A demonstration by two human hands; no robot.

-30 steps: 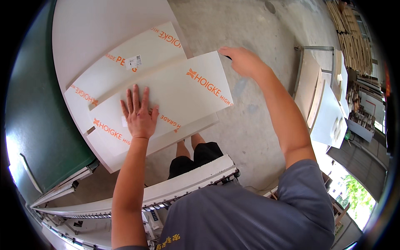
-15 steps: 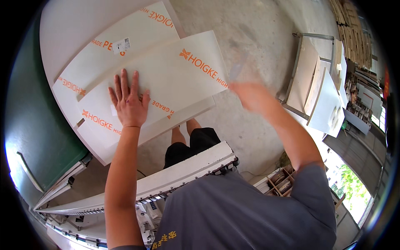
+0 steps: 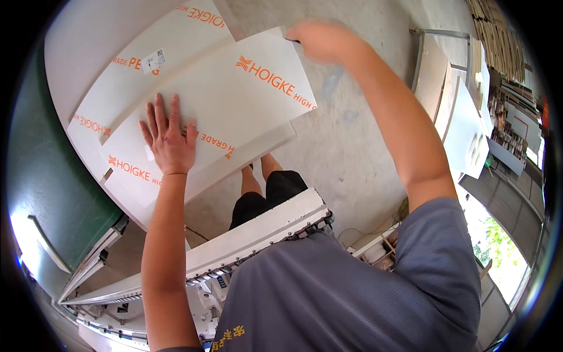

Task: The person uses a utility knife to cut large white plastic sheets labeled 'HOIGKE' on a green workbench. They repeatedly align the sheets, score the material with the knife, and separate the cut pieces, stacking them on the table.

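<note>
A flat white panel with orange print lies on top of several similar panels. My left hand rests flat on it, fingers stretched out and a little apart. At the panel's far right corner is my right hand, its fingers closed and slightly blurred. A small dark bit shows at those fingertips, against the corner; what it is I cannot make out. Beyond the top panel, another white panel carries a small white label.
Close to my body runs a long white machine beam with a row of small rollers. A dark green surface stands at the left. On the right, boards lean in a metal rack. Bare legs in black shorts show below the panels.
My right hand has moved away from me along the panel's right end, from its near corner to its far corner. The left hand stays flat on the panel.
</note>
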